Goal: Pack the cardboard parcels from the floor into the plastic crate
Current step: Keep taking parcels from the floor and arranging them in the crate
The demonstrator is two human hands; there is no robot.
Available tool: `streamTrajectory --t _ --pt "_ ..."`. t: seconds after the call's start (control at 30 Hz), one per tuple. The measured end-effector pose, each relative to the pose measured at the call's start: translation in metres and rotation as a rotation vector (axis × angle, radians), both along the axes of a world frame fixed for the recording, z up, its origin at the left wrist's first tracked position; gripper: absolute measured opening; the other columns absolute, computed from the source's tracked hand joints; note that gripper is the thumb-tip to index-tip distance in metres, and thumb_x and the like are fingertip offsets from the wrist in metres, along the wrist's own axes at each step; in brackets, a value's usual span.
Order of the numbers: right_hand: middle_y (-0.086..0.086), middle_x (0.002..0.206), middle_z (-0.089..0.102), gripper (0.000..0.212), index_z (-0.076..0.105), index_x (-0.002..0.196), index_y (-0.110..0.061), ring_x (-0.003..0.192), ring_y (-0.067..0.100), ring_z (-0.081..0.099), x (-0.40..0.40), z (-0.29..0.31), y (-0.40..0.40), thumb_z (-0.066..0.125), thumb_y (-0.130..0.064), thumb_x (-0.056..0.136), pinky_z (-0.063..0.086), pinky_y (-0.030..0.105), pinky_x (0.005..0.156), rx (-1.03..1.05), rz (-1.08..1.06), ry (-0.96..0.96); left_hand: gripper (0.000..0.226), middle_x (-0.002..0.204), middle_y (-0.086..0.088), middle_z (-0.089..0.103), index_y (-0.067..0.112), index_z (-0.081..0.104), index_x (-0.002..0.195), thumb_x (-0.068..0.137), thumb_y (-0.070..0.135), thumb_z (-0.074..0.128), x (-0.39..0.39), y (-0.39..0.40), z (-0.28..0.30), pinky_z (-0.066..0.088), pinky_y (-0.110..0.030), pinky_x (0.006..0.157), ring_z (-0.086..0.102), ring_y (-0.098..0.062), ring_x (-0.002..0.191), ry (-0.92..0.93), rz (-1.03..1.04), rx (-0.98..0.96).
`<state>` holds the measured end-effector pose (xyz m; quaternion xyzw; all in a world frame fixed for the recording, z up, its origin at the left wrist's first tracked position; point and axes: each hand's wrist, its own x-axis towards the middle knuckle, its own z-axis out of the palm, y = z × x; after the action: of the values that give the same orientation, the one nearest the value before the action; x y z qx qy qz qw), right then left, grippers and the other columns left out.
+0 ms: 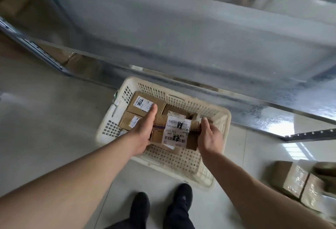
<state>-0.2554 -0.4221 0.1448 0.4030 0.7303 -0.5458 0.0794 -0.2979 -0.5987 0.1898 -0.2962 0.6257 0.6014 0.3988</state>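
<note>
Cardboard parcels (174, 132) sit stacked between both hands directly over the plastic crate (181, 161), which stands on the floor (45, 119) at the centre of the view, just in front of the person's black shoes (161, 205). The left hand (143, 130) presses flat against the stack's 9 o'clock end, fingers straight and together. The right hand (209, 138) holds the 3 o'clock end, its fingers curled over the top edge. White shipping labels (177, 128) cover the stack's top and near face. Inside the crate, toward 11 o'clock, lie more parcels, one labelled parcel (143, 104) marked with handwritten figures. At 4 o'clock, well apart from the crate, a taped box (296, 179) lies on the floor. A metal shelf (181, 38) spans the 12 o'clock side.
</note>
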Motion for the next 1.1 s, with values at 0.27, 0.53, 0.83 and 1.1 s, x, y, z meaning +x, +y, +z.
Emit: streamTrajectory --t 0.27,0.53,0.83,1.1 --pt "0.005 0.078 0.068 0.065 0.064 0.079 -0.011 0.080 0.030 0.065 -0.013 -0.064 -0.057 0.040 -0.072 0.080 0.056 0.055 0.083 -0.025 0.012 -0.108 0.126 0.160 -0.009 0.033 0.030 0.029 0.156 0.053 0.101 0.044 -0.019 -0.057 -0.085 0.021 -0.060 0.119 0.033 -0.032 0.146 -0.068 -0.033 -0.003" --pt "0.010 0.090 0.073 0.067 0.063 0.078 -0.019 0.090 0.034 0.070 -0.014 -0.160 -0.143 0.036 -0.080 0.072 0.057 0.057 0.088 -0.054 -0.075 -0.238 0.104 0.161 -0.010 0.030 0.032 0.036 0.150 0.068 0.097 0.035 -0.036 -0.135 -0.192 0.022 -0.060 0.119 0.028 -0.033 0.148 -0.117 -0.158 -0.025" --pt "0.009 0.092 0.072 0.050 0.068 0.084 -0.015 0.084 0.028 0.065 -0.025 -0.257 -0.220 0.044 -0.058 0.092 0.055 0.045 0.084 -0.099 -0.080 -0.326 0.093 0.167 0.001 0.011 0.045 0.015 0.155 0.074 0.088 0.027 -0.057 -0.201 -0.296 0.011 -0.061 0.120 0.011 -0.029 0.153 -0.099 -0.253 -0.095" --pt "0.007 0.088 0.071 0.054 0.069 0.084 -0.017 0.084 0.028 0.063 -0.031 -0.320 -0.248 0.040 -0.063 0.081 0.055 0.056 0.091 -0.172 -0.075 -0.376 0.074 0.168 0.002 0.005 0.039 0.011 0.157 0.094 0.075 0.016 -0.056 -0.222 -0.366 0.009 -0.060 0.121 0.008 -0.028 0.153 -0.069 -0.355 -0.207"
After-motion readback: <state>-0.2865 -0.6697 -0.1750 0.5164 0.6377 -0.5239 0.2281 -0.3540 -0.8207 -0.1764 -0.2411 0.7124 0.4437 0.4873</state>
